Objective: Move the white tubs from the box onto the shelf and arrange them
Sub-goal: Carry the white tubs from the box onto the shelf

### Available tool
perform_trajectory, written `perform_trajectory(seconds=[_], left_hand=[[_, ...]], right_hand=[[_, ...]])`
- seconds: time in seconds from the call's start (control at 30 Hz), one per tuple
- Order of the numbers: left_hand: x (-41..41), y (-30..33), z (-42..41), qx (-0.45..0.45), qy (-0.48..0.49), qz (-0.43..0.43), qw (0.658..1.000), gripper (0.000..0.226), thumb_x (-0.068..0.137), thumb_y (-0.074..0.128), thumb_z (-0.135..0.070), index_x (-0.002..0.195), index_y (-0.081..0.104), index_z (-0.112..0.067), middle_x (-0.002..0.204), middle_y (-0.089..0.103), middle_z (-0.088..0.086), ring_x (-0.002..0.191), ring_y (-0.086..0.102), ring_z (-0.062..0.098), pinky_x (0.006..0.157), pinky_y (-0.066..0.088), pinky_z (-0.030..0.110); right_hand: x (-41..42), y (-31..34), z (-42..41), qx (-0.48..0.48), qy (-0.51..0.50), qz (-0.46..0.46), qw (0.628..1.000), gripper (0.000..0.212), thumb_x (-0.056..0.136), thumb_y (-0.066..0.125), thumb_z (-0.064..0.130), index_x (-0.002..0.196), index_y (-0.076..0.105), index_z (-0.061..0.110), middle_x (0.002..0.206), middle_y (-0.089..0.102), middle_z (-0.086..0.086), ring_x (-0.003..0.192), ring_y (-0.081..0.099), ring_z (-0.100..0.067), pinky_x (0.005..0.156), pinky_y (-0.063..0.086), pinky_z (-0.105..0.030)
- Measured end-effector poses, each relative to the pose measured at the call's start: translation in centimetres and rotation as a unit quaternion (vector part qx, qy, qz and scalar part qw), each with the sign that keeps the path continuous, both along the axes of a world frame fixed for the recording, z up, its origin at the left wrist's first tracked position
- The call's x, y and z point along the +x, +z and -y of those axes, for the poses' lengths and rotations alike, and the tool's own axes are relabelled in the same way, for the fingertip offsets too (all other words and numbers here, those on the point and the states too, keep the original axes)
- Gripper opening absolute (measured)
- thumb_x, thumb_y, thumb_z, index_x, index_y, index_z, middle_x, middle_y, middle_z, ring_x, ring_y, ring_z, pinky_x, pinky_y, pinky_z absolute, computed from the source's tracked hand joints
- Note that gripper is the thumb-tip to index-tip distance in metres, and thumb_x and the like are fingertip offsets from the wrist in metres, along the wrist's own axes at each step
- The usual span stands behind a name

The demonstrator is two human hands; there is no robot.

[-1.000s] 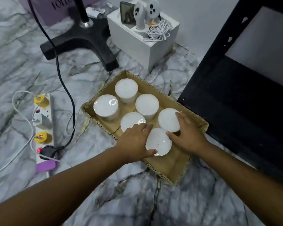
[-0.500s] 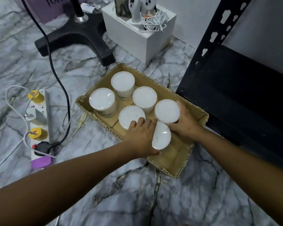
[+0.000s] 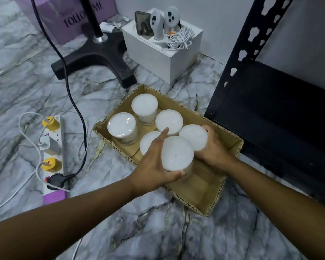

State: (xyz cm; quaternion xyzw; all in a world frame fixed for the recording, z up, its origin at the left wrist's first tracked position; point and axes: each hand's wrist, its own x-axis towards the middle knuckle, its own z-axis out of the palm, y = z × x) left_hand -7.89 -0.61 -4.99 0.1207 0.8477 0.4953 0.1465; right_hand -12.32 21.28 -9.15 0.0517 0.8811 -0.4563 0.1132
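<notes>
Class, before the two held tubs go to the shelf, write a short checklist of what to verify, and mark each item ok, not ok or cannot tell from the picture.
1. Left hand grips the near tub round its side: ok.
2. Right hand grips the second tub: ok, though its fingers are mostly hidden behind the tub.
3. Both held tubs are raised above the cardboard box: ok.
4. Lids sealed on the held tubs: cannot tell.
5. Black shelf shows bare space to receive them: ok.
6. Four tubs left in the box stand upright: ok.
</notes>
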Motion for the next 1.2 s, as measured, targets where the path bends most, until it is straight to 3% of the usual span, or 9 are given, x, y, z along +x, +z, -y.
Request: perform_trajectory(seconds=[0.07, 0.23, 0.4, 0.57, 0.67, 0.73, 0.87, 1.03, 1.2], left_hand=[[-0.1, 0.4, 0.9, 0.025, 0.025, -0.005, 0.999, 0.119, 0.057, 0.085, -0.049, 0.146, 0.006, -0.045, 0.144, 0.03, -0.024, 0.135, 0.029, -0.003, 0.11, 0.031, 0.024], [0.7, 0.6, 2.2, 0.09, 0.098, -0.016, 0.991, 0.122, 0.056, 0.089, -0.036, 0.145, 0.006, -0.043, 0.127, 0.027, -0.052, 0.127, 0.029, -0.019, 0.094, 0.029, -0.003], [0.6, 0.9, 2.7, 0.131, 0.154, -0.002, 0.979, 0.11, 0.048, 0.082, -0.047, 0.135, 0.015, -0.055, 0.129, 0.038, -0.038, 0.123, 0.04, -0.012, 0.093, 0.038, 0.005], [-0.1, 1.3, 2.8, 0.122, 0.185, -0.005, 0.975, 0.093, 0.046, 0.075, -0.062, 0.129, 0.036, -0.05, 0.154, 0.02, -0.02, 0.135, 0.033, 0.001, 0.105, 0.043, 0.033], [-0.3, 2.3, 2.7, 0.179, 0.164, 0.02, 0.97, 0.072, 0.045, 0.076, -0.072, 0.112, 0.05, -0.061, 0.145, 0.04, -0.007, 0.123, 0.049, 0.001, 0.086, 0.05, 0.019], [-0.5, 2.4, 2.8, 0.193, 0.158, 0.035, 0.968, 0.088, 0.047, 0.076, -0.074, 0.125, 0.046, -0.046, 0.131, 0.053, -0.003, 0.117, 0.055, 0.006, 0.081, 0.051, 0.02], [-0.8, 2.3, 3.2, 0.213, 0.126, 0.084, 0.965, 0.111, 0.045, 0.086, -0.057, 0.136, 0.028, -0.027, 0.133, 0.046, -0.003, 0.115, 0.054, 0.005, 0.082, 0.054, 0.024], [-1.0, 2.2, 4.1, 0.205, 0.124, 0.099, 0.966, 0.1, 0.052, 0.083, -0.04, 0.131, 0.022, -0.048, 0.138, 0.04, -0.01, 0.125, 0.047, 0.006, 0.096, 0.05, 0.028], [-1.5, 2.8, 5.1, 0.23, 0.163, 0.074, 0.956, 0.098, 0.056, 0.083, -0.036, 0.14, 0.033, -0.025, 0.135, 0.052, -0.002, 0.122, 0.054, 0.014, 0.09, 0.053, 0.034]], right_hand=[[0.6, 0.6, 0.0, -0.045, -0.01, -0.024, 0.999, 0.098, 0.06, 0.089, 0.027, 0.134, 0.026, 0.025, 0.128, 0.037, 0.004, 0.118, 0.041, -0.015, 0.094, 0.04, -0.033], [2.3, 2.0, 0.2, -0.133, -0.022, -0.042, 0.99, 0.106, 0.048, 0.091, 0.038, 0.13, 0.025, 0.043, 0.125, 0.037, 0.025, 0.116, 0.044, 0.0, 0.095, 0.042, -0.028], [2.9, 2.9, 1.8, -0.238, -0.034, -0.031, 0.97, 0.12, 0.033, 0.087, 0.048, 0.137, 0.031, 0.029, 0.127, 0.045, 0.019, 0.116, 0.049, 0.0, 0.087, 0.048, -0.016], [2.8, 4.0, 2.5, -0.309, -0.035, -0.049, 0.949, 0.094, 0.041, 0.083, 0.031, 0.125, 0.04, 0.027, 0.124, 0.053, 0.006, 0.108, 0.058, -0.002, 0.081, 0.051, -0.019], [2.6, 4.6, 2.8, -0.325, -0.027, -0.054, 0.944, 0.089, 0.043, 0.081, 0.029, 0.121, 0.039, 0.03, 0.121, 0.052, 0.01, 0.104, 0.058, 0.005, 0.08, 0.051, -0.018], [2.5, 4.8, 3.0, -0.327, -0.022, -0.054, 0.943, 0.089, 0.043, 0.081, 0.029, 0.121, 0.039, 0.03, 0.121, 0.051, 0.011, 0.104, 0.057, 0.005, 0.08, 0.051, -0.017], [2.2, 5.1, 3.2, -0.318, -0.019, -0.053, 0.947, 0.118, 0.038, 0.09, 0.036, 0.138, 0.029, 0.022, 0.128, 0.049, 0.008, 0.111, 0.055, 0.001, 0.082, 0.05, -0.018], [1.9, 5.1, 3.4, -0.322, -0.026, -0.054, 0.945, 0.098, 0.046, 0.083, 0.028, 0.134, 0.039, 0.02, 0.128, 0.055, 0.0, 0.115, 0.057, -0.011, 0.084, 0.052, -0.023], [2.1, 6.0, 3.9, -0.315, -0.031, -0.052, 0.947, 0.087, 0.045, 0.083, 0.031, 0.123, 0.046, 0.03, 0.125, 0.056, 0.004, 0.115, 0.056, -0.009, 0.086, 0.051, -0.024]])
